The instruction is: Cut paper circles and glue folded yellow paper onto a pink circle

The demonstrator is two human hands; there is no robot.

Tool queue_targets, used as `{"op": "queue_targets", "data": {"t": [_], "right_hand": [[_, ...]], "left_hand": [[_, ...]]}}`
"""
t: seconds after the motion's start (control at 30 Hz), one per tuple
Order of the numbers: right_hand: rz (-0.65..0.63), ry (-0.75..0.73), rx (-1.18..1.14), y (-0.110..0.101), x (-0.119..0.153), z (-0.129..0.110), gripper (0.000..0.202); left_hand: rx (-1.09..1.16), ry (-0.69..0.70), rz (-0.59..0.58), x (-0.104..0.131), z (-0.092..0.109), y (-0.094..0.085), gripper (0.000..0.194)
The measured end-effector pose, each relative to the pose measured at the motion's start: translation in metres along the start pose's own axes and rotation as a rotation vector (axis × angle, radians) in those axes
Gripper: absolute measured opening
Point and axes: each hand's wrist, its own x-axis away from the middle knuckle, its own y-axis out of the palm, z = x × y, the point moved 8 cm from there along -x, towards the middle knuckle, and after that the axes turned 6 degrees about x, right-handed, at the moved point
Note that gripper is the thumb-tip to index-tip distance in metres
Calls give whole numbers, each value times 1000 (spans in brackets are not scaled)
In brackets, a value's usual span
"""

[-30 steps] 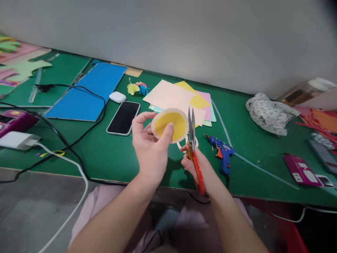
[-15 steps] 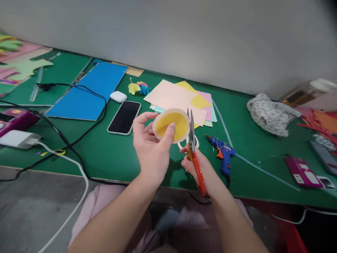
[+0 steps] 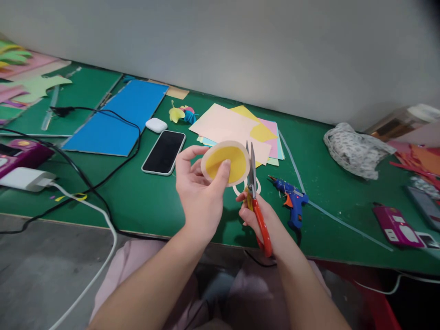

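There are two hands (image 3: 200, 199), one pair of scissors (image 3: 255, 205), one yellow-centred oval (image 3: 237, 160), one glue gun (image 3: 294, 201), two magenta devices (image 3: 388, 220) and one blue board (image 3: 113, 134).

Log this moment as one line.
left grip: holds yellow-and-cream paper disc | right grip: holds red-handled scissors, tips apart, by disc's edge | blade contact: unclear | glue gun: on green table

Soft, muted light here, its source out of your view! The grey wall (image 3: 240, 64) glows palest mid-frame, and the top right corner drops to black. Beneath your right hand (image 3: 271, 219), a hazy shadow darkens the green counter (image 3: 330, 206); your lap (image 3: 256, 284) sits in gloom. Far left, the paper scraps (image 3: 37, 87) look soft and stretched.
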Motion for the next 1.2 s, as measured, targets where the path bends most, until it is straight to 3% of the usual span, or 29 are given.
{"op": "queue_targets", "data": {"t": [0.43, 1.2], "right_hand": [[-57, 0, -37, 2, 2, -3, 48], [-27, 73, -3, 1, 2, 6, 53]], "left_hand": [[-63, 72, 29, -3, 5, -4, 35], [-67, 33, -17, -1, 3, 0, 34]]}}
